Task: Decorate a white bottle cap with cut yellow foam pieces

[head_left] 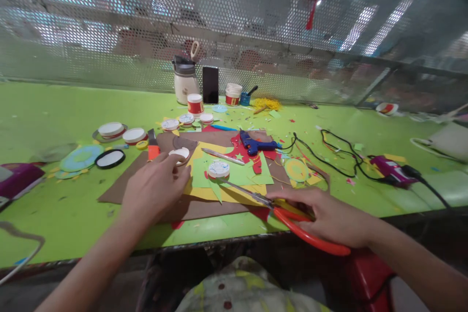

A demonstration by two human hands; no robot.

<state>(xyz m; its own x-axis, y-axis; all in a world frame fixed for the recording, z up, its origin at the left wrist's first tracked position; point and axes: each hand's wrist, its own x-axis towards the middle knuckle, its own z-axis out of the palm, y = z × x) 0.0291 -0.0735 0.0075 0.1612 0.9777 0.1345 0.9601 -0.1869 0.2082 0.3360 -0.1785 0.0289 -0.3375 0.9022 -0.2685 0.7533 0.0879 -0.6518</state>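
Note:
My left hand [157, 180] is curled at the near edge of a small white lid [180, 154], its fingertips against it. In my right hand [329, 212] is a pair of scissors [310, 236] with large red-orange handles. The blades look closed and point left, the tips close beside a white lid with blue drawn lines [218, 169]. That lid lies on light green paper [252, 173], over yellow paper [199, 190] and a brown sheet [124, 187]. A silver pen-like tool [223, 156] lies behind it.
A blue glue gun [258, 145] lies on red paper scraps, its cord running right to a purple box [393, 170]. An orange-handled cutter [152, 148] lies near my left hand. A jug [185, 83], a phone [210, 85] and tubs [233, 94] stand along the perforated screen.

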